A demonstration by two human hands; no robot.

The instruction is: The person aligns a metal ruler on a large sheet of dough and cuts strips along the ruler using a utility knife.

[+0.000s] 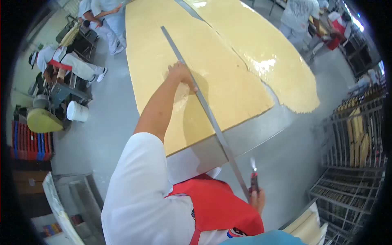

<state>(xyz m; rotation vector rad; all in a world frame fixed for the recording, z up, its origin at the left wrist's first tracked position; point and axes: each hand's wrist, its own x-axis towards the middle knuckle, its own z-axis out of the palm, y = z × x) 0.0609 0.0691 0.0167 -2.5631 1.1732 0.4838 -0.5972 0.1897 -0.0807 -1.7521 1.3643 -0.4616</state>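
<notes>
A wide sheet of yellow dough [228, 85] lies on a grey metal table [196, 161]. Across it, at a slant, runs a long flat metal bar [212, 118], its near end out past the table edge. My left hand [181, 75] grips the bar around its upper part, over the dough. Near the bar's lower end, my right hand [257, 200] is closed on a small cutter with a dark red handle [254, 181] and a metal tip pointing up. A second dough sheet [261, 53] lies to the right of the first.
At the left, a person [71, 63] bends over equipment beside a white bucket [77, 111]. Other people stand at the top left and top right. Metal racks [347, 175] line the right side. A metal cart [77, 196] stands at the lower left.
</notes>
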